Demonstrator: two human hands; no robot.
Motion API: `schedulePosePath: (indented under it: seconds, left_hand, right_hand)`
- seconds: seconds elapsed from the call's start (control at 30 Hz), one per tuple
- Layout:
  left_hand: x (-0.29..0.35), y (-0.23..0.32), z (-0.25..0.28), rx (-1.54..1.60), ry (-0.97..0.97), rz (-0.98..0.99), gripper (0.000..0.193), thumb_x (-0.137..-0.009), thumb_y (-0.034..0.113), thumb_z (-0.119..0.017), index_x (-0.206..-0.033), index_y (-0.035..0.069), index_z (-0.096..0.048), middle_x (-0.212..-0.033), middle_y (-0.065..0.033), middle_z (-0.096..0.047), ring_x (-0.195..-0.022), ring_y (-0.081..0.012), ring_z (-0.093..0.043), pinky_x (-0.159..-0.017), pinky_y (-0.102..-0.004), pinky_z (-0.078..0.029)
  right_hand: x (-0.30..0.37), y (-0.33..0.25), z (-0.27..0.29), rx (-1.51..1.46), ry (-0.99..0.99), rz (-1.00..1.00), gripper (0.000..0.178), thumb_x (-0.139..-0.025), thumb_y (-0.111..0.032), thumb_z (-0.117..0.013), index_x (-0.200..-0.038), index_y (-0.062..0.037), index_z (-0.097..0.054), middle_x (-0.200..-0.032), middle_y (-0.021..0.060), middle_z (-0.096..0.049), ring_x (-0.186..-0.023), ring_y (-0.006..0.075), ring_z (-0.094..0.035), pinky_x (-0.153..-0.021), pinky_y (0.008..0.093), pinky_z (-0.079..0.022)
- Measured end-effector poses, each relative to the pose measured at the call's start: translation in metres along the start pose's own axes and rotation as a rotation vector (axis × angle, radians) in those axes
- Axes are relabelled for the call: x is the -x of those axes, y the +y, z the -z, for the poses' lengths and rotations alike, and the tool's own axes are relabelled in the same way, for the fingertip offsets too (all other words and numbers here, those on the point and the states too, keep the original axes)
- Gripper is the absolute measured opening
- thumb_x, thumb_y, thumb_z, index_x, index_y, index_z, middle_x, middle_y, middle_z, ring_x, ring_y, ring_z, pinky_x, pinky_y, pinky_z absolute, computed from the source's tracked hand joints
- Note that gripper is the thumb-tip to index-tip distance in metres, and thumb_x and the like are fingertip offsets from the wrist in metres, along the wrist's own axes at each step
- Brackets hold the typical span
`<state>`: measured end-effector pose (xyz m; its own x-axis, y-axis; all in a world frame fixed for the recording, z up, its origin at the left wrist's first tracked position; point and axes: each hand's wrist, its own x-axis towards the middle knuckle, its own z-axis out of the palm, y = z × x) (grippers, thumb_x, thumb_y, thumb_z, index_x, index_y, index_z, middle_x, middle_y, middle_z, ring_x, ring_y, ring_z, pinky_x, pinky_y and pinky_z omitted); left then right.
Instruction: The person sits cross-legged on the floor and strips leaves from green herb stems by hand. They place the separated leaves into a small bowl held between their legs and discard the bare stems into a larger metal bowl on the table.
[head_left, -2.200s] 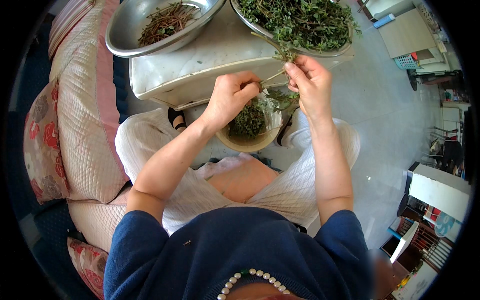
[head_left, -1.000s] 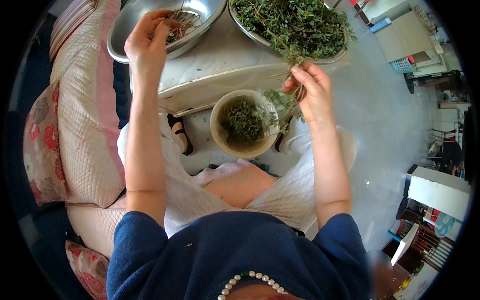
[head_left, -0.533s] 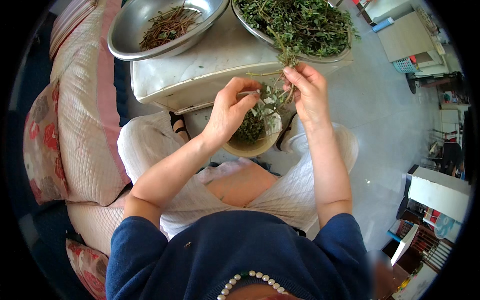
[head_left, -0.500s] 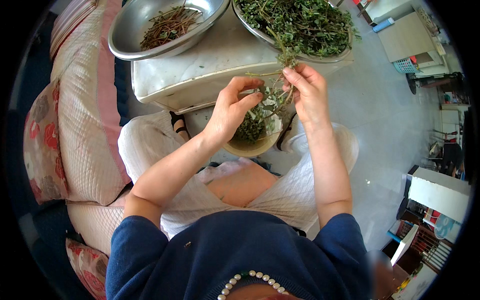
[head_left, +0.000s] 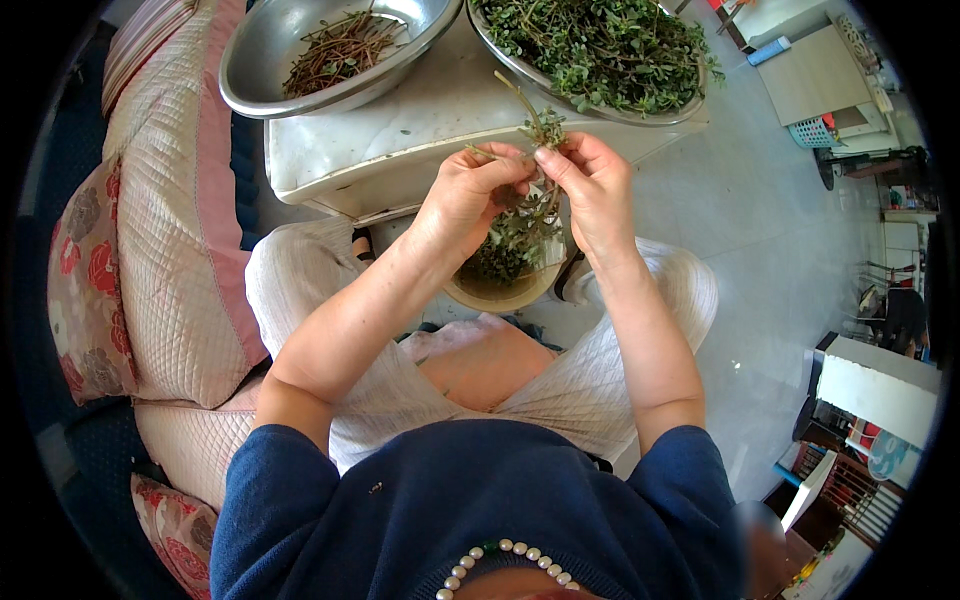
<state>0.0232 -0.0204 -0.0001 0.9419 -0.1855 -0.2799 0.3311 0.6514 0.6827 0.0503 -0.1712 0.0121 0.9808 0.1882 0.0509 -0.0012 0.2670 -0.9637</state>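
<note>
Both hands meet over a round pale bucket [head_left: 505,298] that stands on the floor between my feet with leafy greens in it. My right hand [head_left: 592,185] pinches a sprig of small-leaved greens [head_left: 545,130] between thumb and fingers; one bare stem end points up and away. Close against it, my left hand [head_left: 478,190] has its thumb and fingers closed on a stem of the same sprig. Leafy parts of the sprig hang below the fingers, above the bucket. The exact spot where the left fingertips grip is partly hidden.
On the pale low table [head_left: 330,165] ahead stand two metal basins. The left basin [head_left: 245,75] holds bare reddish stems [head_left: 340,55]; the right basin [head_left: 530,78] is heaped with leafy greens [head_left: 610,45]. A quilted sofa [head_left: 170,230] lies left, grey tiled floor [head_left: 760,250] right.
My left hand has moved right and up and closed on a stem. The right hand has come slightly left with the sprig, bringing both hands together.
</note>
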Motion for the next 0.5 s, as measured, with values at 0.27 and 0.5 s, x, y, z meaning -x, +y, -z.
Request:
schedulePosePath:
  seconds: [0.27,0.5]
  left_hand:
    - [0.002,0.0,-0.001,0.007,0.011,-0.01,0.006,-0.082,0.005,-0.064,-0.082,0.007,-0.058,-0.079,-0.0051,-0.063,-0.071,-0.014,-0.058,-0.067,-0.0296,-0.048]
    - [0.011,-0.009,0.02,0.015,-0.044,0.006,0.006,-0.083,0.005,-0.064,-0.08,0.006,-0.058,-0.081,-0.0066,-0.064,-0.073,-0.0125,-0.059,-0.069,-0.0274,-0.048]
  right_hand:
    - [-0.005,0.0,0.007,0.027,0.016,0.052,0.011,-0.085,-0.004,-0.065,-0.094,0.0013,-0.062,-0.078,0.0018,-0.061,-0.066,0.0072,-0.052,-0.062,0.0209,-0.043]
    - [-0.02,-0.016,0.038,-0.108,0.165,0.111,0.008,-0.084,-0.005,-0.066,-0.085,0.0008,-0.061,-0.072,0.0029,-0.059,-0.061,0.0089,-0.051,-0.057,0.0226,-0.042]
